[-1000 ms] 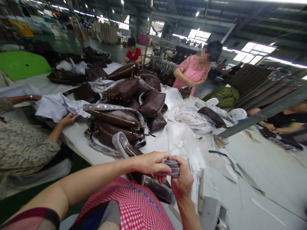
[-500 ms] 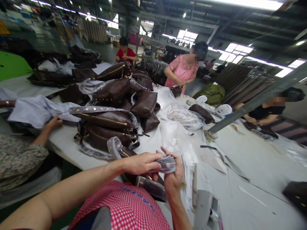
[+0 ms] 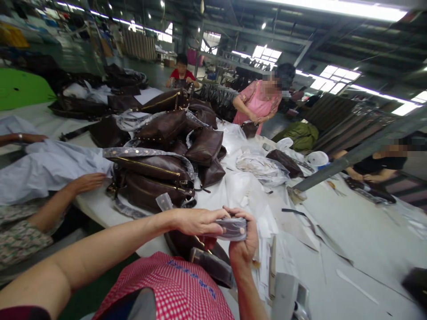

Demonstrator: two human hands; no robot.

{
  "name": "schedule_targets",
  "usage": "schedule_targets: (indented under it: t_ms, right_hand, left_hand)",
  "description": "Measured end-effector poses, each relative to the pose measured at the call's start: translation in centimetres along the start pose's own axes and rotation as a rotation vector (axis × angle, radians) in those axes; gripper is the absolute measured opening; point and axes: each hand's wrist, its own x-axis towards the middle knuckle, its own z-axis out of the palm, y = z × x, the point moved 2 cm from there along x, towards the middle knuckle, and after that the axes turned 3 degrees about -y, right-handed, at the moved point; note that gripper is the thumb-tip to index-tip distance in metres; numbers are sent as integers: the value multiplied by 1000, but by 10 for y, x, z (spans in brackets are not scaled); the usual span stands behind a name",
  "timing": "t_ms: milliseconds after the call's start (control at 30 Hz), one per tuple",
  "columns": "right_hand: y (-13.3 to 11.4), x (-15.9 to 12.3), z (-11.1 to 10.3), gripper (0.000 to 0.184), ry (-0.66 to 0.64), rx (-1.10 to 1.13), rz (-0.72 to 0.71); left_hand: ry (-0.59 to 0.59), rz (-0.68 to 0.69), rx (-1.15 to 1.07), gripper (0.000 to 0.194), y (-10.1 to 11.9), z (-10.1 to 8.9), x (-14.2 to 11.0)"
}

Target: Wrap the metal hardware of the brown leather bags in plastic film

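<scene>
A dark brown studded bag strap (image 3: pixel 232 230), wrapped in clear plastic film, is gripped in front of my chest. My left hand (image 3: pixel 197 222) is closed on it from the left, fingers pointing right. On the other side my right hand (image 3: pixel 248 233) is curled round the strap where it bends. Below them a brown leather handbag (image 3: pixel 182 242) lies against my red checked apron (image 3: pixel 167 284), mostly hidden by my left forearm. Another film-wrapped strap section (image 3: pixel 213 262) loops under my hands.
Stacked brown handbags (image 3: pixel 151 166) with wrapped straps cover the table ahead. A metal post (image 3: pixel 333 166) slants across the right. At left, a co-worker's hands (image 3: pixel 88 182) handle pale cloth (image 3: pixel 63 162). A grey device (image 3: pixel 288 291) stands near my right forearm.
Both hands stay on the strap, and the held section now looks flatter. The strap loop standing left of my hands has dropped lower. The co-worker at left has shifted the cloth.
</scene>
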Motion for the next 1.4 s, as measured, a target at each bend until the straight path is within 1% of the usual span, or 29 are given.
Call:
schedule_targets:
  t_ms: [67, 100, 167, 200, 233, 267, 333, 367, 400, 433, 467, 500, 567, 633, 700, 767, 800, 833, 867, 900, 967, 1000, 1067, 1100, 1167, 1233, 1267, 1333, 1400]
  right_hand:
    - [2, -1, 10, 23, 23, 185, 145]
    - [4, -1, 13, 23, 22, 238, 212]
    - [4, 2, 13, 22, -14, 229, 277]
    - [4, 4, 11, 24, -40, 148, 256]
    - [2, 9, 7, 26, -69, 19, 190]
    - [0, 13, 3, 28, -106, -143, 90]
    - [-4, 23, -5, 29, -188, -469, -151]
    - [-6, 27, -8, 27, -224, -590, -264]
    - [-7, 31, -10, 25, -248, -665, -354]
    - [-7, 33, -12, 22, -258, -698, -409]
    - [-8, 35, -12, 20, -245, -700, -430]
    - [-9, 35, -11, 19, -215, -676, -420]
    - [-10, 35, -6, 19, -141, -558, -315]
    - [-9, 33, 5, 20, -70, -356, -167]
    - [-6, 31, 18, 19, -7, -113, -51]
    - [-2, 30, 28, 14, 53, 73, 28]
    - [-1, 31, 30, 11, 69, 111, 56]
    - [1, 33, 31, 11, 64, 95, 73]
    - [1, 36, 30, 13, 48, 18, 64]
    - [0, 40, 27, 17, 11, -113, 23]
    - [-3, 47, 20, 26, -106, -440, -143]
    - [-5, 51, 17, 27, -163, -581, -240]
    - [-9, 55, 13, 22, -220, -734, -387]
    - [-10, 56, 13, 20, -213, -751, -409]
    - [-12, 56, 17, 17, -136, -717, -359]
    - [-9, 53, 25, 17, -51, -610, -213]
    - [-6, 51, 30, 17, -16, -528, -125]
    - [2, 47, 39, 17, 27, -321, 51]
    - [11, 43, 47, 16, 28, -122, 202]
  left_hand:
    - [87, 14, 118, 16, 0, -2, -1]
    - [124, 15, 168, 15, 1, -2, -1]
    - [171, 2, 210, 16, 3, -2, 0]
    - [190, -8, 213, 17, 4, -1, 1]
    - [216, -21, 227, 17, 5, 0, 2]
    - [253, -34, 258, 18, 6, 0, 3]
    - [332, -48, 347, 17, 9, -1, 5]
    - [351, -45, 377, 16, 11, -2, 6]
    - [342, -36, 376, 15, 13, -4, 7]
    - [303, -23, 342, 15, 15, -7, 7]
    - [243, -10, 288, 14, 17, -10, 7]
    - [173, -3, 230, 14, 18, -15, 6]
    - [36, -7, 121, 13, 19, -26, 2]
    - [-83, -21, 28, 15, 17, -38, -2]
    - [-164, -20, -63, 20, 14, -47, -5]
    - [-160, -16, -99, 23, 11, -52, -6]
    - [-130, -17, -96, 22, 10, -53, -5]
    - [-90, -19, -82, 20, 9, -53, -5]
    - [-52, -21, -65, 18, 9, -52, -4]
    - [-14, -20, -50, 15, 10, -51, -3]
    - [48, -8, -18, 12, 14, -50, -2]
    - [72, 0, 0, 11, 16, -50, -1]
    - [83, 0, 17, 11, 20, -54, -1]
    - [55, -8, 8, 12, 21, -57, -1]
    - [-53, -28, -50, 16, 19, -65, -2]
    - [-176, -44, -123, 23, 12, -73, -3]
    - [-216, -52, -154, 27, 7, -77, -4]
    - [-236, -73, -196, 34, -4, -83, -7]
    - [-183, -92, -197, 35, -14, -84, -10]
